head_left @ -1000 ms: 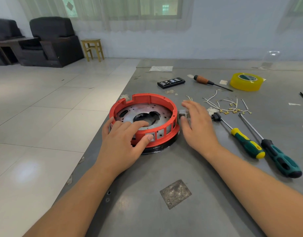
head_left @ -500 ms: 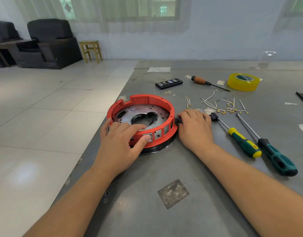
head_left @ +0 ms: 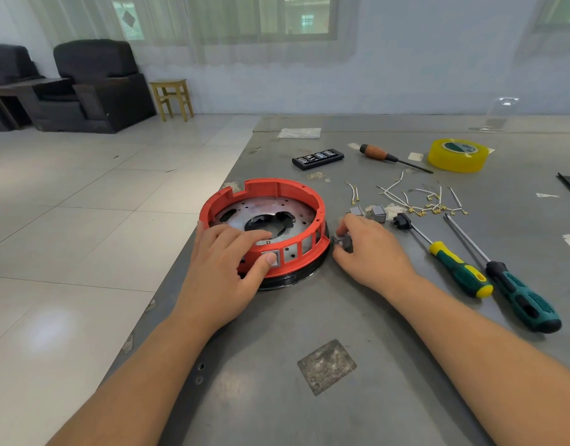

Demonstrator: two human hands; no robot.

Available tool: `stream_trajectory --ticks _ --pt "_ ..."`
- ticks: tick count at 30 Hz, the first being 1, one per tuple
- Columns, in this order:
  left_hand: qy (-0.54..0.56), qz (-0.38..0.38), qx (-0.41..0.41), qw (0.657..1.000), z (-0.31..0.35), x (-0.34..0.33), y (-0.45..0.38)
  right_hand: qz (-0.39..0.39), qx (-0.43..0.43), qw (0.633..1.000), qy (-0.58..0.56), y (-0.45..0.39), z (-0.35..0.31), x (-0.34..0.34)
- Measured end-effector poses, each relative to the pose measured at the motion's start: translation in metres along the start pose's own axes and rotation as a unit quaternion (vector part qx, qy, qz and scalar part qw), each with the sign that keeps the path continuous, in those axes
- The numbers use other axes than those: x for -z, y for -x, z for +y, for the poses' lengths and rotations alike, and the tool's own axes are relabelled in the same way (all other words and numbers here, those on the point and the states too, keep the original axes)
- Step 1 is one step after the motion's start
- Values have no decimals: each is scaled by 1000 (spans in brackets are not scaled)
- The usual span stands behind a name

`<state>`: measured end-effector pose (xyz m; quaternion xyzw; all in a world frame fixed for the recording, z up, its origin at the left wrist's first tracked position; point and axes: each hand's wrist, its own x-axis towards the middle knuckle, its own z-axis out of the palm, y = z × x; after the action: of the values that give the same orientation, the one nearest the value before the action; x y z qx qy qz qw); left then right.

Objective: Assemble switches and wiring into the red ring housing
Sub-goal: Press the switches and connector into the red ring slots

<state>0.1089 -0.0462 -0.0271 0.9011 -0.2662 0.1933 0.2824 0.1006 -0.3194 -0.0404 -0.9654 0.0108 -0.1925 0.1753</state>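
The red ring housing lies on the grey table with a metal plate inside and a row of square slots along its near wall. My left hand grips that near wall, fingers over the rim and thumb pressing a grey switch seated in a slot. Just right of the ring, my right hand pinches a small dark grey switch close to the housing's outer edge. Two more grey switches lie behind that hand. Short white wires with brass terminals are scattered beyond them.
Two green-handled screwdrivers lie to the right. Farther back are a wooden-handled screwdriver, a black bit case and a yellow tape roll. The table's left edge runs beside the ring.
My right hand has drawn back from the loose switches toward the ring's right side and now pinches a small switch. The left hand stays on the ring's near wall.
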Motion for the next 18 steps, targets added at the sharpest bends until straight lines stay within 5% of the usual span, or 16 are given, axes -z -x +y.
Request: stream_trajectory --ticks 10,18 --pt "-12 1 3 1000 -3 -2 0 93 121 967 -206 15 -19 20" --pt "21 21 9 1000 -3 -2 1 62 187 946 -257 25 -46 12"
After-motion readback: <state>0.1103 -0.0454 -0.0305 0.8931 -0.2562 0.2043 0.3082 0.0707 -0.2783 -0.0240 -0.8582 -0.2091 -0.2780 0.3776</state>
